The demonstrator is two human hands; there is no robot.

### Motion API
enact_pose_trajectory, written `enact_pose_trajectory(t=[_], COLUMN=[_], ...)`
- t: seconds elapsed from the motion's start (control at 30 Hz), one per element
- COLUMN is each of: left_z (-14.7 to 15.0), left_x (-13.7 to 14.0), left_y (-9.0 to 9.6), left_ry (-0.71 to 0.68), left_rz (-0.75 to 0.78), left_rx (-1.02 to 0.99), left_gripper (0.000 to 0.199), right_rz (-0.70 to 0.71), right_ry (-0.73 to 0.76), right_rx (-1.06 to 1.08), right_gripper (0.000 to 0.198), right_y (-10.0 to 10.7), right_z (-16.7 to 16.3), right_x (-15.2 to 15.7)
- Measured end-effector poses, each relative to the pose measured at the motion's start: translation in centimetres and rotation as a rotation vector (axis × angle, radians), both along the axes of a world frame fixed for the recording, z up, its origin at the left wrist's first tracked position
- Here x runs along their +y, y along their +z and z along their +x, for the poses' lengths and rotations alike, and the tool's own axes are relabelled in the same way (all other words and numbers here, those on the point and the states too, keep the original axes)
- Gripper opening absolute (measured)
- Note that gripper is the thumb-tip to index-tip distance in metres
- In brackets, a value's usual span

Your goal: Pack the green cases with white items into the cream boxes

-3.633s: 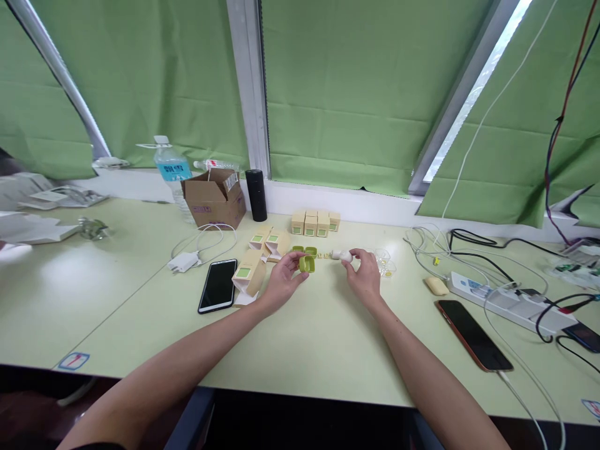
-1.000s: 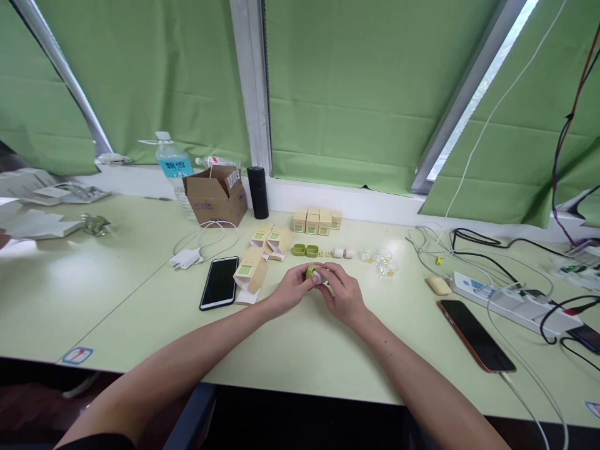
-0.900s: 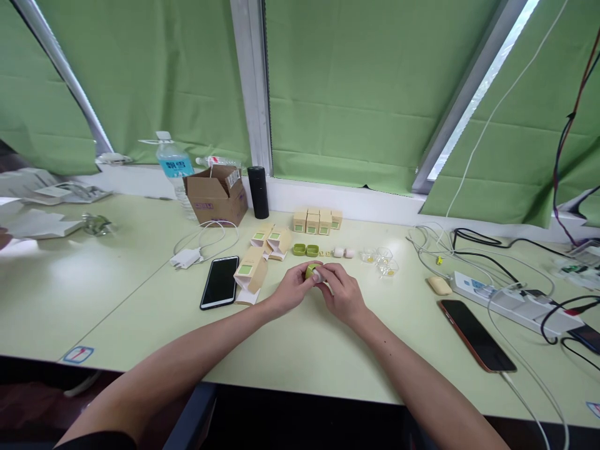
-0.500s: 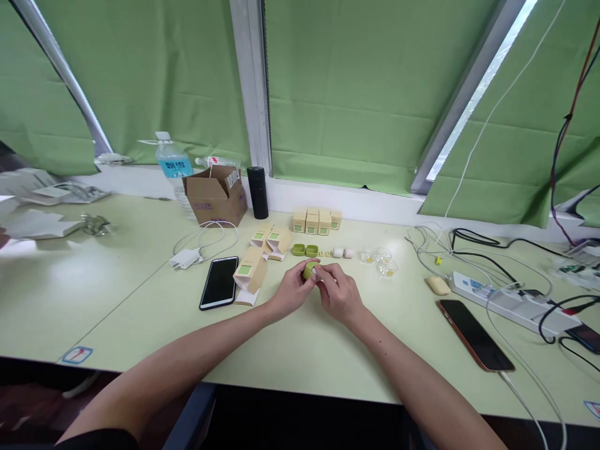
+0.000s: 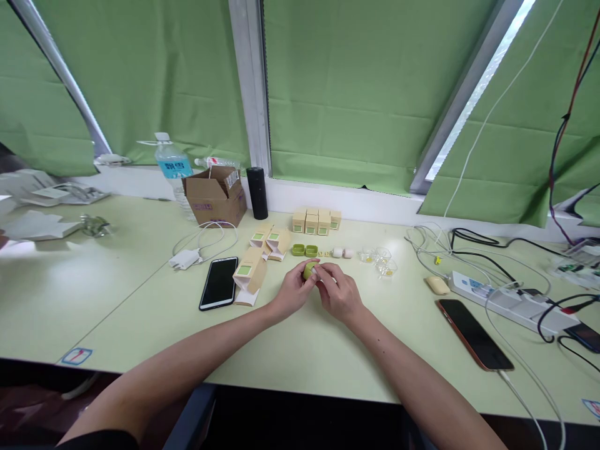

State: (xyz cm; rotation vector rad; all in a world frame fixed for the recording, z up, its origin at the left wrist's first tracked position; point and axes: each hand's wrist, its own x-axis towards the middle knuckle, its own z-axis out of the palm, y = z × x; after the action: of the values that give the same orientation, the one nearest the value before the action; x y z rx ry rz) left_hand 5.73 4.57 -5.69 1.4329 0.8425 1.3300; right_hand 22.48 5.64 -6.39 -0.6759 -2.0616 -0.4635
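My left hand (image 5: pixel 291 294) is closed around a small rounded green container (image 5: pixel 307 270), held just above the table. My right hand (image 5: pixel 342 295) has its thumb and fingers pinched against the container's right side; what lies between those fingertips is mostly hidden. Behind the hands stand two open green square containers (image 5: pixel 311 250). To their right are tiny gold-coloured pieces (image 5: pixel 324 254), two small pale pieces (image 5: pixel 347 253), one white and one pinkish, and several clear plastic pieces (image 5: pixel 383 253).
Opened cardboard sleeves (image 5: pixel 251 270) lie left of my hands, beside a phone (image 5: pixel 219 283). Several closed small boxes (image 5: pixel 312 222) stand at the back. A brown carton (image 5: pixel 216 199), bottle (image 5: pixel 173 164) and black cylinder (image 5: pixel 257 192) are back left. On the right lie another phone (image 5: pixel 474 334) and a power strip (image 5: pixel 510 303).
Hardly anything differs. Both hands stay at the green container, with at most a tiny shift of the fingers, and the view has moved very slightly.
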Motion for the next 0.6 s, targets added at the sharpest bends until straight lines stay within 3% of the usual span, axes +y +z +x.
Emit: enact_pose_trajectory(t=[0.17, 0.37, 0.6], left_z=[0.1, -0.3, -0.6], left_x=[0.1, 0.1, -0.1], left_y=[0.1, 0.3, 0.6], left_ry=[-0.214, -0.219, -0.303], left_rz=[-0.054, -0.203, -0.239], left_rx=[-0.145, -0.202, -0.261], left_gripper=[0.062, 0.050, 0.059], right_rz=[-0.104, -0.169, -0.289], right_ry=[0.007, 0.053, 0.042], right_rx=[0.052, 0.109, 0.158], right_gripper=[0.052, 0.056, 0.040], right_y=[0.6, 0.6, 0.2], right_z=[-0.4, -1.1, -0.6], right_x=[-0.6, -1.1, -0.5])
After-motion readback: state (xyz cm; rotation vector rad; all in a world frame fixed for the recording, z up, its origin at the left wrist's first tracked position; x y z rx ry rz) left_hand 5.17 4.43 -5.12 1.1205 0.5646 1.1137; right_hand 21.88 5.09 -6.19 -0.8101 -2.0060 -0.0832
